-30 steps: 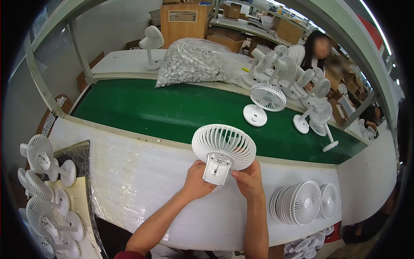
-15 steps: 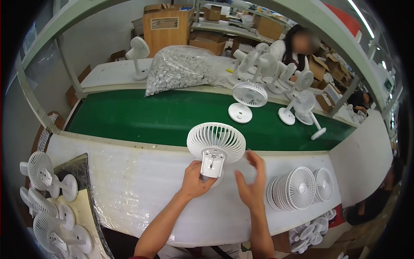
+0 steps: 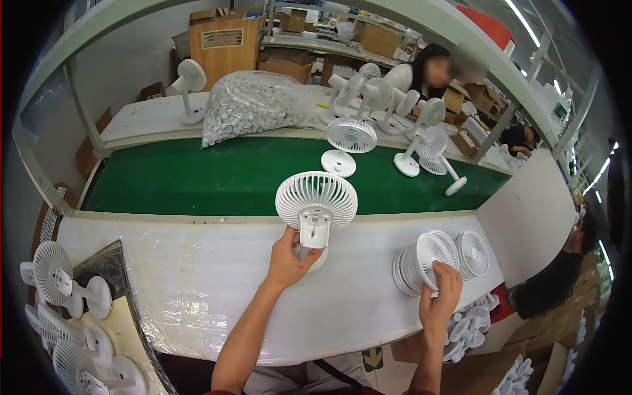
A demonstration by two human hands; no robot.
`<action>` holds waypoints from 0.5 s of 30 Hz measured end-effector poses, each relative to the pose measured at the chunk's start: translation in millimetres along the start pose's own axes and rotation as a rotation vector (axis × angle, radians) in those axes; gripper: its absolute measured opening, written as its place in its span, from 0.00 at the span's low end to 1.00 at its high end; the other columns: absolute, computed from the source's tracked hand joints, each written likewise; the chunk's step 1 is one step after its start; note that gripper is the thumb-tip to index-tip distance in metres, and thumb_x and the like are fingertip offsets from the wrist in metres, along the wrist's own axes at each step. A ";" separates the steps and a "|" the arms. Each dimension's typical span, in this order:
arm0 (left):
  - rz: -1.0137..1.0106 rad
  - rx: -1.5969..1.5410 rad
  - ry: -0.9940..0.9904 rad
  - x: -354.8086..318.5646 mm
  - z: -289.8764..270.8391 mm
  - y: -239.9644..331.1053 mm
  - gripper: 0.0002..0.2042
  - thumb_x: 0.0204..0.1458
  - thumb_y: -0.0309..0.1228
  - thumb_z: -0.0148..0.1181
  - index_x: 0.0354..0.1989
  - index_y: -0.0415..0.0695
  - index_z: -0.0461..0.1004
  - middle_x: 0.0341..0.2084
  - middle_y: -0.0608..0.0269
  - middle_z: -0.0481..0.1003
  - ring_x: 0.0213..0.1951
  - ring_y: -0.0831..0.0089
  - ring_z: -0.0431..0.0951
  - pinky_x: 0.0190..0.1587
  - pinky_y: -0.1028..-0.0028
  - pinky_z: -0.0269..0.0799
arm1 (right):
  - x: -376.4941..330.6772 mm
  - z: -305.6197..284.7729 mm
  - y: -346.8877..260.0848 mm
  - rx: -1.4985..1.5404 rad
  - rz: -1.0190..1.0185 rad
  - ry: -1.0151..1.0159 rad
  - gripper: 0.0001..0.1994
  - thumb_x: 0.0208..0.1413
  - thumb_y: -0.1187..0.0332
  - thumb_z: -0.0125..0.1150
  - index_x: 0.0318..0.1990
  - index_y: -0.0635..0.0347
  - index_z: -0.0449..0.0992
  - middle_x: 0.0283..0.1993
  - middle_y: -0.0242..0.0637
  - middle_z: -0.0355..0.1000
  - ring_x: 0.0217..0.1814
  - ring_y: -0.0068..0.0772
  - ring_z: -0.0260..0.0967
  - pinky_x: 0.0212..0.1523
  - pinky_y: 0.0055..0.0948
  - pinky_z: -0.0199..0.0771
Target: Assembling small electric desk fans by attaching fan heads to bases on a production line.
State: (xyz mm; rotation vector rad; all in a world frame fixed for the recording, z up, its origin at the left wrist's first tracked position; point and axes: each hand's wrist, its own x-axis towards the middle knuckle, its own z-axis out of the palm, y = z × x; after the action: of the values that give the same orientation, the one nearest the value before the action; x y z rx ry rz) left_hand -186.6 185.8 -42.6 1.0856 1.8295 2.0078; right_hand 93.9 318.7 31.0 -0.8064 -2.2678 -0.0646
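Note:
My left hand (image 3: 288,259) grips the stand of a small white desk fan (image 3: 316,203) that stands upright on the white foam-covered bench (image 3: 217,289), its grille head facing away from me. My right hand (image 3: 442,293) has reached to the right and rests on the front piece of a row of white fan grille covers (image 3: 431,258) stacked on edge near the bench's right end. Its fingers curl over that front cover's rim.
A green conveyor belt (image 3: 210,178) runs behind the bench, carrying several white fans (image 3: 349,141). A clear bag of small white parts (image 3: 247,105) lies beyond it. More fans (image 3: 62,283) lie at my left. A person sits across the belt at upper right.
My right hand let go of the fan and moved right and down to the stack of grille covers. My left hand still holds the fan, now set upright on the bench.

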 end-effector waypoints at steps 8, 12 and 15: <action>-0.045 0.171 -0.023 -2.8 -4.7 -6.2 0.24 0.44 0.26 0.71 0.51 0.37 0.71 0.40 0.52 0.80 0.41 0.60 0.80 0.47 0.67 0.73 | 79.0 28.9 -76.3 0.590 0.204 0.285 0.16 0.57 0.72 0.61 0.52 0.66 0.71 0.42 0.40 0.72 0.41 0.30 0.67 0.48 0.28 0.68; 0.016 0.148 -0.265 3.6 -34.3 0.7 0.27 0.38 0.22 0.68 0.53 0.37 0.71 0.44 0.54 0.78 0.43 0.63 0.79 0.47 0.69 0.74 | 101.9 154.6 -57.0 1.095 0.579 0.084 0.15 0.57 0.70 0.63 0.51 0.64 0.71 0.41 0.37 0.73 0.40 0.25 0.67 0.46 0.24 0.69; -0.116 -0.283 -0.286 21.2 -86.3 -19.8 0.29 0.37 0.16 0.59 0.55 0.38 0.72 0.47 0.56 0.75 0.45 0.66 0.77 0.47 0.72 0.75 | 90.2 227.0 -62.7 1.060 0.454 0.039 0.14 0.58 0.70 0.62 0.49 0.64 0.71 0.40 0.37 0.73 0.37 0.25 0.67 0.42 0.23 0.70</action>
State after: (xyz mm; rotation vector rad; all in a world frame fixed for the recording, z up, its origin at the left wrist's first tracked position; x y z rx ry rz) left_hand -262.8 136.3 -49.2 1.0880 1.3861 1.8614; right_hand -130.7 377.2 -67.7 -0.6597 -1.6493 1.1983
